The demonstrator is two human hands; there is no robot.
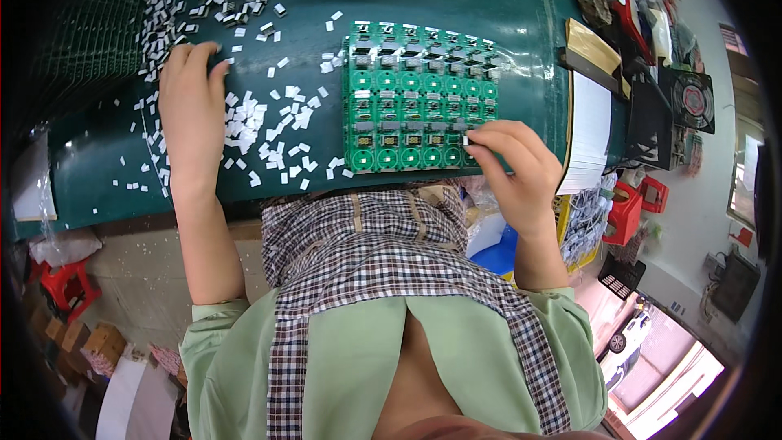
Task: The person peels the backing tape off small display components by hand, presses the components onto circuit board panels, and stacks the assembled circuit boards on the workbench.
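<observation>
The right hand pinches a tiny white rectangular chip at the green circuit-board panel's near right corner; the left hand rests flat, unclenched, on scattered white chips across the dark green table.

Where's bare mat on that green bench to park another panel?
Bare green mat lies right of the circuit board panel, up to the white paper stack. A thinner strip runs above the panel. Crowded: white components litter the area between left hand and panel; right hand covers the panel's near-right corner.
</observation>
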